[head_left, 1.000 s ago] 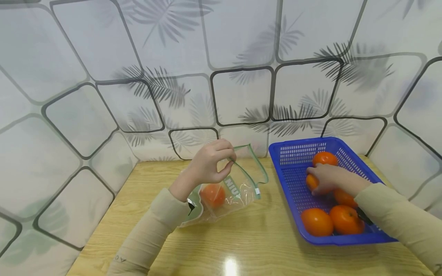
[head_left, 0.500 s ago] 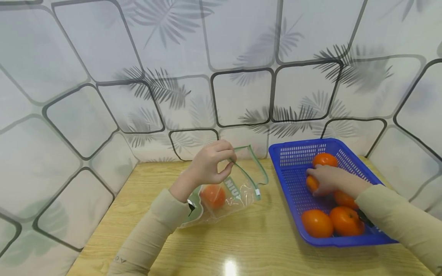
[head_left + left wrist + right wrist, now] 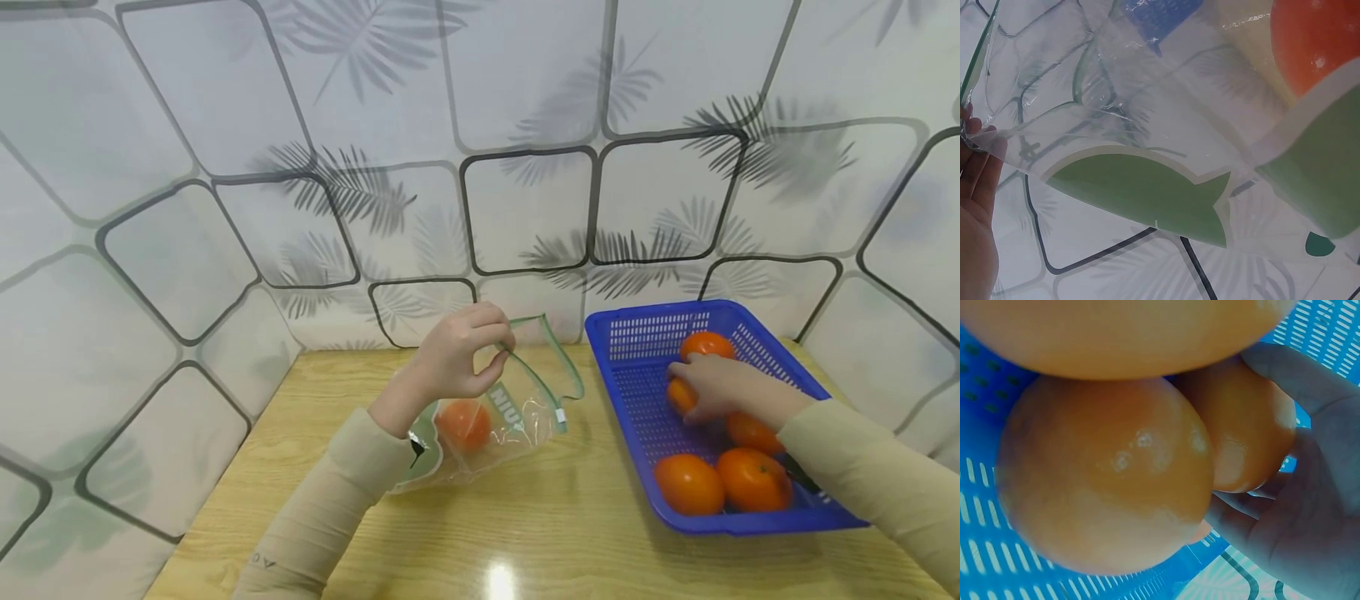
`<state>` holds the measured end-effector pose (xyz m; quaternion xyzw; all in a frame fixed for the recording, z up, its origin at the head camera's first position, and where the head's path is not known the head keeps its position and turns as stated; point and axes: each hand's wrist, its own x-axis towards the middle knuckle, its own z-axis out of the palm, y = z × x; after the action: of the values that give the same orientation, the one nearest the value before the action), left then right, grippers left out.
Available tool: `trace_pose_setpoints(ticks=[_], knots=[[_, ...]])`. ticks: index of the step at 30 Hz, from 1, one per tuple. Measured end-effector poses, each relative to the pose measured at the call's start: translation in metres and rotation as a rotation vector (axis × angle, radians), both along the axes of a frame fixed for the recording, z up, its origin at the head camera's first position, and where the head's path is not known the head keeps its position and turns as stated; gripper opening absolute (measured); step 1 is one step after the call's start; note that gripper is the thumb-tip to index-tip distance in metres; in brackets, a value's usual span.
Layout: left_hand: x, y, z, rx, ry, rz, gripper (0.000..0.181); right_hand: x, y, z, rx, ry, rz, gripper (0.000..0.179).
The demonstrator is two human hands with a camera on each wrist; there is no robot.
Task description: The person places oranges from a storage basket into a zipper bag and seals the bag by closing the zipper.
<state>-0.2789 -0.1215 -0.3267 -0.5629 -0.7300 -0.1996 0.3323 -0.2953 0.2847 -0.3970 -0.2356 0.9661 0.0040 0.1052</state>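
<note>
My left hand (image 3: 467, 352) pinches the green-edged mouth of a clear zip bag (image 3: 525, 410), holding it up off the table. One orange (image 3: 462, 423) lies inside the bag, seen through the plastic. In the left wrist view, the bag shows printed green shapes, and the fingertips grip its edge at the far left. My right hand (image 3: 716, 388) reaches into the blue basket (image 3: 628, 421), its fingers and thumb curled round an orange (image 3: 1244, 425). Other oranges (image 3: 688, 483) sit about it, one behind the hand and several nearer the front. The wrist partly covers one.
The basket stands at the right of the wooden table (image 3: 480, 533), its rim (image 3: 742, 523) raised around the fruit. A white slider (image 3: 560, 415) sits on the bag's zip. Patterned cloth (image 3: 525, 208) hangs behind and along both sides.
</note>
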Motion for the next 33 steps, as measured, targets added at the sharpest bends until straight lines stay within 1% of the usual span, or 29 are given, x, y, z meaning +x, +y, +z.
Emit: trace_pose_setpoints(ticks=[9, 18, 22, 29, 33], knots=[[0.000, 0.000, 0.001, -0.002, 0.000, -0.005, 0.011, -0.002, 0.001, 0.001, 0.001, 0.043, 0.010, 0.076], [0.000, 0.000, 0.004, 0.009, 0.005, 0.000, 0.012, 0.000, 0.000, 0.004, -0.008, 0.087, 0.035, 0.070], [0.000, -0.001, 0.006, 0.027, 0.014, -0.004, 0.013, -0.001, 0.000, 0.003, -0.009, 0.104, 0.044, 0.069], [0.000, -0.004, 0.013, 0.055, 0.022, -0.019, 0.014, 0.000, -0.001, 0.006, -0.023, 0.096, 0.032, 0.070], [0.000, -0.006, 0.017, 0.060, 0.033, -0.021, 0.014, 0.000, -0.001, 0.008, -0.022, 0.106, 0.034, 0.071]])
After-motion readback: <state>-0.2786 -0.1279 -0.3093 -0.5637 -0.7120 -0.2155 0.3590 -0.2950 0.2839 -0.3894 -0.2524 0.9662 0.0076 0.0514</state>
